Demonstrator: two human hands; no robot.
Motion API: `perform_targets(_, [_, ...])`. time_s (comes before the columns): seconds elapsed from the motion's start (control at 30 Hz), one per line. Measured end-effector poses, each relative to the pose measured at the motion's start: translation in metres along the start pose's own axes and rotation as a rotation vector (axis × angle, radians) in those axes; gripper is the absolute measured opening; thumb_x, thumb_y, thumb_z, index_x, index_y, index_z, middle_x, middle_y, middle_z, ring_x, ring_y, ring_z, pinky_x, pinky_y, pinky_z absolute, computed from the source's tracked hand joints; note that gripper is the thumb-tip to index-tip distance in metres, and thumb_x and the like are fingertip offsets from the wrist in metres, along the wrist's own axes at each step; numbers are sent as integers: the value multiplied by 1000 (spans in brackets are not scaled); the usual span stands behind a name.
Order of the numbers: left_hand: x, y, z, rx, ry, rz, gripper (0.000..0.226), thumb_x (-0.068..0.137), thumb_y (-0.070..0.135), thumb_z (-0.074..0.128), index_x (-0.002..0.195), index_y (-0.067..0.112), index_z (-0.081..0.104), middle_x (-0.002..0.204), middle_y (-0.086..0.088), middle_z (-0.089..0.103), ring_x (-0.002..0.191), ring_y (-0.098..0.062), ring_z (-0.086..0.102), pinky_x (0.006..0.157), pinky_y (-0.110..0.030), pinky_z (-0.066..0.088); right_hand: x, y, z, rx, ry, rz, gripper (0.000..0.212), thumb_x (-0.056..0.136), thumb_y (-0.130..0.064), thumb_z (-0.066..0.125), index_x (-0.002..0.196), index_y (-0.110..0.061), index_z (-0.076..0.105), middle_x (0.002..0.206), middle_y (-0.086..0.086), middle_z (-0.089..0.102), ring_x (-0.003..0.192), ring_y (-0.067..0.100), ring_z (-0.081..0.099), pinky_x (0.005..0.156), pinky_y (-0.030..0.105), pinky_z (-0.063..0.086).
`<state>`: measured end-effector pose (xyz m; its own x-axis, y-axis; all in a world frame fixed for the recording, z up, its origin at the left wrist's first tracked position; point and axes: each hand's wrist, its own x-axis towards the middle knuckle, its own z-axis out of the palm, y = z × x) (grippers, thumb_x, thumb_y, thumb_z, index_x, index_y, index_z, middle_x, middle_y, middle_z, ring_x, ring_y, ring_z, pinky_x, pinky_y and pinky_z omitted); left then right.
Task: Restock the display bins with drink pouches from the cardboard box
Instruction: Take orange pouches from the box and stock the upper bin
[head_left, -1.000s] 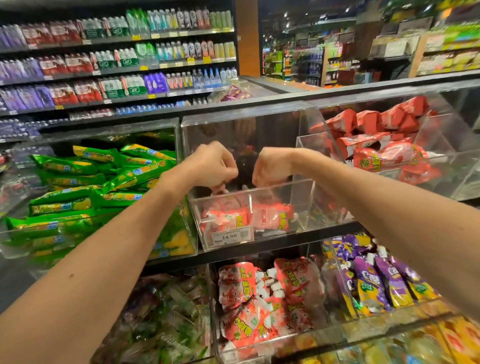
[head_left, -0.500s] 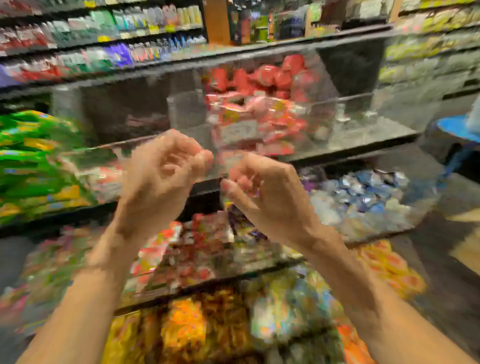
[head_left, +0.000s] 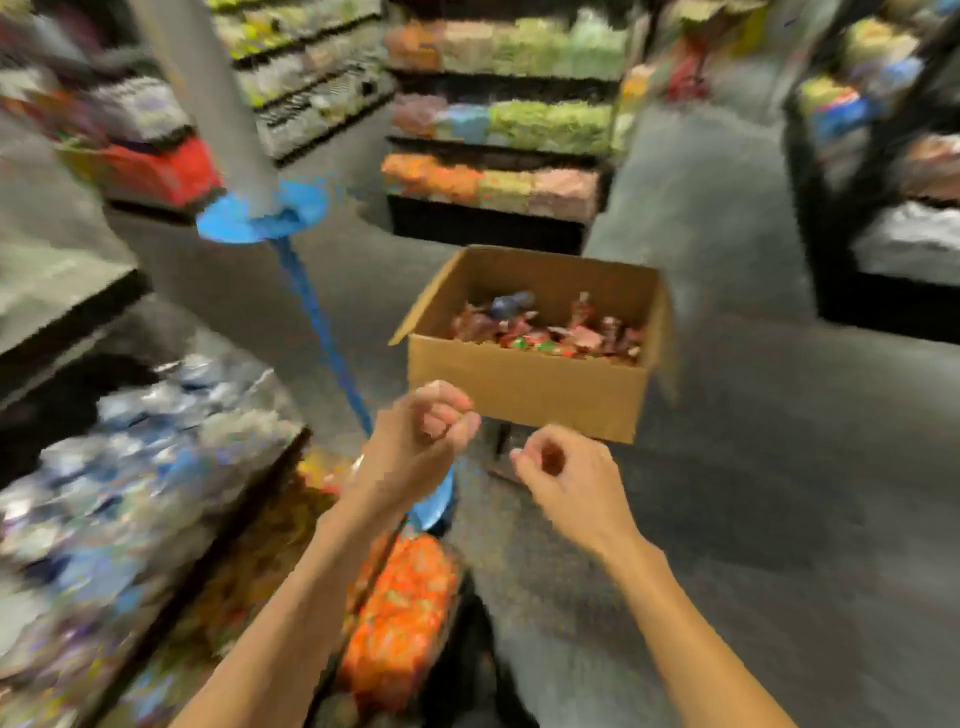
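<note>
Hands, left (head_left: 426, 431) and right (head_left: 566, 478), curl empty before the cardboard box (head_left: 524, 387), floor (head_left: 753, 467) open to its right.

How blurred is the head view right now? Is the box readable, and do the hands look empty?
Head view: heavy motion smear on the bins at left and the far shelves; the cardboard box and its pouches are soft but readable; left hand is a curled fist, nothing showing in it; right hand is curled, too smeared to call empty.

head cam faces fwd+down, cardboard box (head_left: 524, 387) near.
</note>
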<state>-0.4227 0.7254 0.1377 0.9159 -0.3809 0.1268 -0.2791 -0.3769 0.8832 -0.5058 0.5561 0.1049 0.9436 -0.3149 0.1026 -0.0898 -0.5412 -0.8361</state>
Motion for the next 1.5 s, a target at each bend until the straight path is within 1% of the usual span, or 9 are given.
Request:
perform_targets(0.2, [150, -48, 123, 0, -260, -99, 9, 78, 25, 72, 76, 24, 63, 51, 16, 47, 42, 3, 38, 49, -18, 30, 107, 98, -42, 41, 92, 309, 14, 90, -30, 68, 82, -21, 61, 75, -2, 65, 69, 12, 57, 67, 31, 46])
perform_targets(0.33, [248, -93, 181, 106, -347, -181, 5, 89, 22, 71, 86, 22, 66, 67, 1, 62, 60, -8, 54, 59, -22, 40, 198, 154, -38, 15, 99, 441, 9, 92, -24, 66, 95, -17, 62, 85, 0, 64, 79, 16, 60, 70, 27, 45])
perform_targets(0.43, [311, -121, 213, 152, -395, -276, 6, 92, 23, 67, 87, 21, 64, 77, -1, 62, 73, -16, 55, 63, -29, 38, 257, 193, -33, -68, 27, 511, 8, 95, -23, 62, 102, -18, 62, 91, 0, 67, 81, 14, 63, 70, 26, 48])
perform_targets(0.73, [423, -210, 285, 217, -606, -692, 18, 91, 23, 69, 100, 8, 65, 73, -4, 63, 53, -15, 53, 51, -27, 43, 368, 301, -24, -163, -206, 714, 5, 95, -28, 64, 94, -24, 60, 90, -5, 68, 81, 7, 66, 71, 26, 56])
perform_targets(0.87, [438, -246, 310, 412, -745, -718, 21, 86, 17, 72, 103, 11, 61, 96, -8, 66, 85, -24, 63, 77, -36, 53, 397, 356, -5, -300, -428, 777, 6, 95, -21, 60, 91, -19, 56, 93, -2, 60, 85, 16, 58, 72, 30, 49])
perform_targets(0.97, [443, -268, 328, 532, -844, -703, 45, 84, 14, 70, 127, 10, 56, 122, -11, 64, 112, -28, 61, 90, -34, 49, 411, 397, 11, -487, -667, 749, 6, 95, -14, 52, 97, -18, 56, 113, 7, 60, 102, 26, 59, 90, 43, 51])
perform_targets(1.1, [438, -300, 356, 692, -1013, -649, 58, 87, 14, 67, 140, 12, 44, 132, -14, 57, 125, -31, 53, 100, -37, 44, 431, 432, 32, -724, -892, 636, 42, 100, -18, 49, 141, -16, 42, 148, 9, 39, 137, 32, 36, 107, 46, 38])
perform_targets(1.3, [429, -322, 386, 912, -1171, -485, 49, 97, 13, 52, 144, 11, 37, 138, -8, 51, 132, -28, 44, 107, -35, 40, 448, 457, 57, -827, -1139, 558, 100, 83, 2, 69, 157, -15, 4, 164, 7, 6, 149, 32, 12, 114, 53, 29])
perform_targets(1.5, [431, -338, 383, 988, -1215, -482, 38, 98, 23, 55, 135, 13, 49, 140, -7, 48, 136, -29, 36, 103, -43, 38, 435, 469, 72, -1061, -1126, 337, 108, 79, -15, 77, 156, -8, 2, 150, 10, 34, 139, 31, 27, 105, 45, 34])
